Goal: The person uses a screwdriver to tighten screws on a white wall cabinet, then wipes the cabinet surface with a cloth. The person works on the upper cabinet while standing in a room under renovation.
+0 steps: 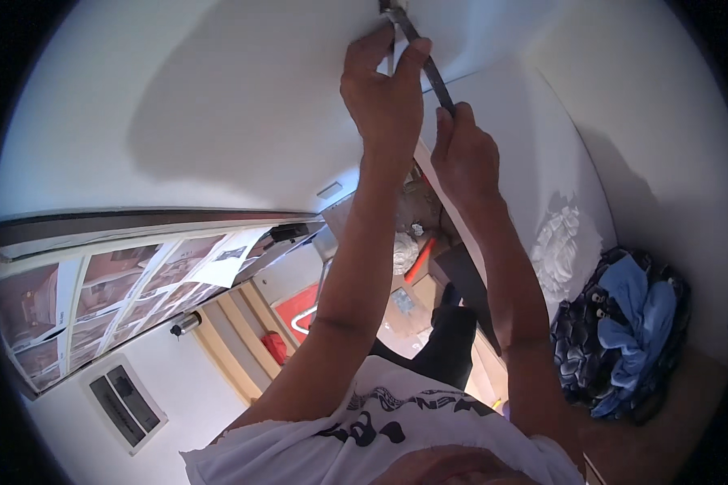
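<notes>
Right hand (467, 153) clamps dark bar (435, 77), top end at white panel (243, 97). Left hand (387, 97) near that end, grip hard to tell. Forearms (348, 283) partly block clutter (420, 260); clothes (627, 323) heaped right. Shirt (299, 453) has dark lettering.

pale walls (671, 145) and white-framed panes (117, 283)
</notes>
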`<state>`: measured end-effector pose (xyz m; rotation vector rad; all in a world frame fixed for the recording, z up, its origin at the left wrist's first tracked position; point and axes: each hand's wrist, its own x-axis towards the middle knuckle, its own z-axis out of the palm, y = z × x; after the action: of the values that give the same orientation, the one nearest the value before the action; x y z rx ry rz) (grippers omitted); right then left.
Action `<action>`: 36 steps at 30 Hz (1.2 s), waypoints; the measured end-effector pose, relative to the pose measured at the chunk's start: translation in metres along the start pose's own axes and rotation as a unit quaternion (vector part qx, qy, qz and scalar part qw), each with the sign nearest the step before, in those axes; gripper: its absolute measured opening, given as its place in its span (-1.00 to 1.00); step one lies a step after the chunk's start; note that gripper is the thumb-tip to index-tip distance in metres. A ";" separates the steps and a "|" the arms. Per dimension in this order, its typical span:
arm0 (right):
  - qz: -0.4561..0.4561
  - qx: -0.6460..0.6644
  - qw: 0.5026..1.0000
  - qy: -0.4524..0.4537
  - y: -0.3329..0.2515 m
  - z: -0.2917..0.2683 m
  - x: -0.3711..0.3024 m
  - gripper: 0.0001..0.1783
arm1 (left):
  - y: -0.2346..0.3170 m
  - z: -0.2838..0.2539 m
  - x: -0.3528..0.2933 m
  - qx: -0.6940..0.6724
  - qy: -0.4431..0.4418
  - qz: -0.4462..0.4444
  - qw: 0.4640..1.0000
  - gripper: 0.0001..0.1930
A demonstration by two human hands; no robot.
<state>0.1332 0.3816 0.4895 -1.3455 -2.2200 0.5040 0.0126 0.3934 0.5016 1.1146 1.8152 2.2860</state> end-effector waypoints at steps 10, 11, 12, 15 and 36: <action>-0.014 0.021 1.000 0.007 0.000 -0.008 0.002 -0.69 | 0.004 -0.004 0.002 0.040 -0.018 0.020 0.999 -0.65; -0.009 0.035 0.999 0.016 -0.003 -0.019 -0.005 -0.69 | 0.003 -0.006 0.000 0.044 -0.003 0.058 0.997 -0.63; -0.002 0.045 0.999 0.020 -0.005 -0.027 -0.016 -0.68 | 0.000 -0.009 -0.005 0.048 0.013 0.087 0.995 -0.61; 0.049 0.099 0.992 0.057 0.007 -0.046 -0.050 -0.65 | -0.011 -0.027 -0.021 0.109 0.065 0.147 0.981 -0.59; 0.147 0.074 0.983 -0.082 0.018 -0.057 -0.152 -0.71 | -0.004 -0.050 -0.038 -0.097 -0.124 -0.146 0.977 -0.50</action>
<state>0.2389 0.2573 0.4931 -1.6102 -2.0682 0.8991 0.0129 0.3363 0.4746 0.9776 1.5132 2.0040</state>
